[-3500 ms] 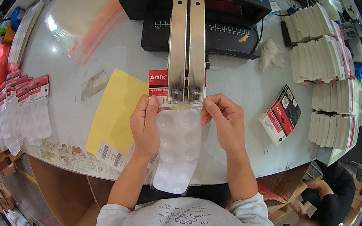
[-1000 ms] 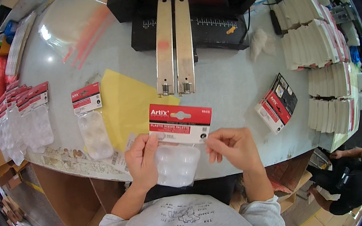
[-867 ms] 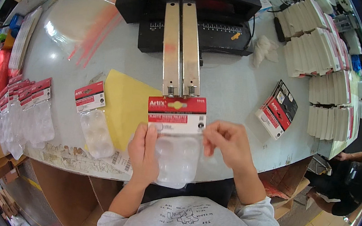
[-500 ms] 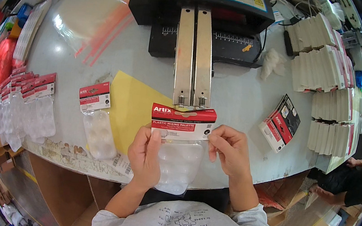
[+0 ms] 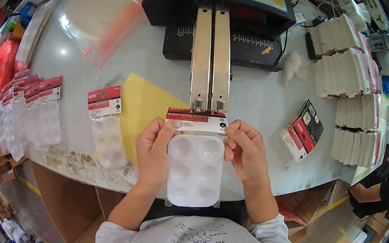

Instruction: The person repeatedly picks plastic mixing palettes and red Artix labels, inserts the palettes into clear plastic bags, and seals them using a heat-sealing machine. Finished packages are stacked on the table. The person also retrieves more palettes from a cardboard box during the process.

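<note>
A white plastic mixing palette with round wells hangs below a red and white header card. My left hand pinches the card's lower left corner, thumb on top. On the opposite side my right hand grips the lower right corner between thumb and fingers. The card's upper edge lies under the tips of two long metal arms of a black bench machine, which hide part of its red strip. Whether the tips press on the card, I cannot tell.
One packed palette lies at left by a yellow sheet; several more packs overlap further left. Folded header cards lie at right, before tall card stacks. Clear bags lie at the far left. Another person's arm shows at right.
Both hands have moved the header card slightly away from me, its top edge now under the metal tips. The palette has tilted into plainer view, its wells now clear to see.
</note>
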The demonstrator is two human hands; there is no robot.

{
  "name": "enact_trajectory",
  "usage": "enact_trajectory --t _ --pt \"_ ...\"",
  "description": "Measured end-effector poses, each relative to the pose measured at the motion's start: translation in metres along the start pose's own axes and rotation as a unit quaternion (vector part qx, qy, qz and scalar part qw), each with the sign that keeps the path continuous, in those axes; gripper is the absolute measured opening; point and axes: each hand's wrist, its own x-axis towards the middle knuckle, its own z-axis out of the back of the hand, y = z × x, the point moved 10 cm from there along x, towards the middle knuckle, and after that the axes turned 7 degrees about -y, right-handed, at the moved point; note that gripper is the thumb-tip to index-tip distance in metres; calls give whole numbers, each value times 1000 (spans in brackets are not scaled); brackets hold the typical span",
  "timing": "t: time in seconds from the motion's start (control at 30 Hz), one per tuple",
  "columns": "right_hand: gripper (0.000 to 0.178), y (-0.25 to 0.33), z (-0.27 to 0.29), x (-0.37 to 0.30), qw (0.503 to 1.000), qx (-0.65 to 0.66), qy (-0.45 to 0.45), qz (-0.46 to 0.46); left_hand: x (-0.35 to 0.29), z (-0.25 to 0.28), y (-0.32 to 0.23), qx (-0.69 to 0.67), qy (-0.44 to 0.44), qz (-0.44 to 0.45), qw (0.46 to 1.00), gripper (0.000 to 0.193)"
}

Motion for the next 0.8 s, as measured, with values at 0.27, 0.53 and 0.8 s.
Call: enact_trajectory --t 0.27,0.53,0.8 --pt "12 8 1 -19 992 -92 27 84 -20 4 1 11 9 -103 995 26" --pt "12 15 3 16 977 -143 -22 156 22 -1 6 123 -20 -139 982 28" --pt "12 18 5 29 981 -126 -13 146 30 -11 3 87 -13 -155 984 31"
